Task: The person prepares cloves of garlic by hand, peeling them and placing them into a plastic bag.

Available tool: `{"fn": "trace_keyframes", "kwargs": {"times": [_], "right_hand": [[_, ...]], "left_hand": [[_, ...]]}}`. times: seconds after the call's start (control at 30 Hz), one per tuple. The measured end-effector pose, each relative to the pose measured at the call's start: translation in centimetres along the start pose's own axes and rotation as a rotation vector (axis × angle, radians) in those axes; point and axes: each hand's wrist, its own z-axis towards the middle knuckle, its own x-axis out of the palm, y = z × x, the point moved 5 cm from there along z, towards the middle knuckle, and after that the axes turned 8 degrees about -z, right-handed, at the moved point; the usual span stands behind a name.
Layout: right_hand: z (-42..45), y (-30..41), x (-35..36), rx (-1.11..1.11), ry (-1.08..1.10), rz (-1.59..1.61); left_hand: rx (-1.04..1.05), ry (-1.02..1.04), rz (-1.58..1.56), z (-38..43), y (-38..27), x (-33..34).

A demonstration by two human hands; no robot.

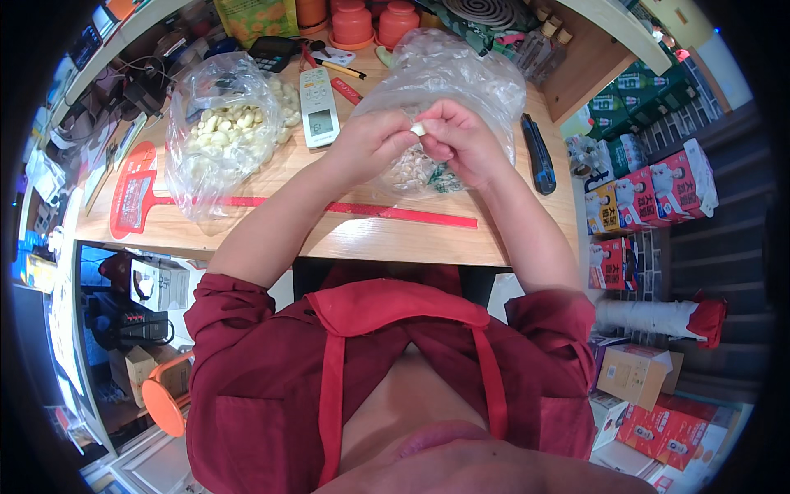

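Observation:
Between my fingertips is a pale garlic clove [419,129]. My left hand [376,145] pinches it from the left and my right hand [460,139] from the right, above an open clear plastic bag [494,86]. Garlic skins and bits [410,173] lie in that bag under my hands. Left of my hands stands another clear plastic bag [213,179], open, with many peeled garlic cloves [225,128] in it.
A white remote control [319,108] lies between the bags. A dark utility knife [538,154] is near the table's right edge. A red fly swatter [401,213] lies along the front of the wooden table [370,244]. Orange pots [352,25] stand at the back.

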Motion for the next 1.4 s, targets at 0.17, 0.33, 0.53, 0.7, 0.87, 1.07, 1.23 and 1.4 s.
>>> {"fn": "trace_keyframes", "kwargs": {"times": [0.17,0.33,0.53,0.7,0.87,1.07,1.23,1.4], "right_hand": [[0.3,-0.7,0.1,0.034,0.050,0.126],[0.3,0.4,-0.1,-0.051,-0.125,-0.062],[0.3,0.6,0.1,-0.113,-0.147,-0.245],[0.4,0.4,0.1,-0.117,-0.119,-0.308],[0.4,0.7,-0.1,-0.128,-0.093,-0.344],[0.3,1.4,-0.7,-0.089,-0.149,-0.065],[0.2,1.1,-0.2,-0.083,-0.062,-0.069],[0.2,0.9,-0.4,-0.038,-0.105,0.051]], "left_hand": [[0.013,0.082,-0.140,0.0,-0.2,0.9],[-0.008,-0.025,-0.080,0.2,-0.1,0.2],[-0.125,-0.206,-0.191,0.1,1.3,0.0],[0.036,-0.248,-0.060,0.3,0.2,-0.5],[-0.026,-0.379,-0.018,-0.1,0.5,-1.4],[-0.034,-0.347,0.084,0.3,0.7,-1.6],[-0.026,-0.256,0.120,0.6,0.7,-0.8],[-0.075,-0.160,-0.111,0.6,0.5,-0.8]]}}
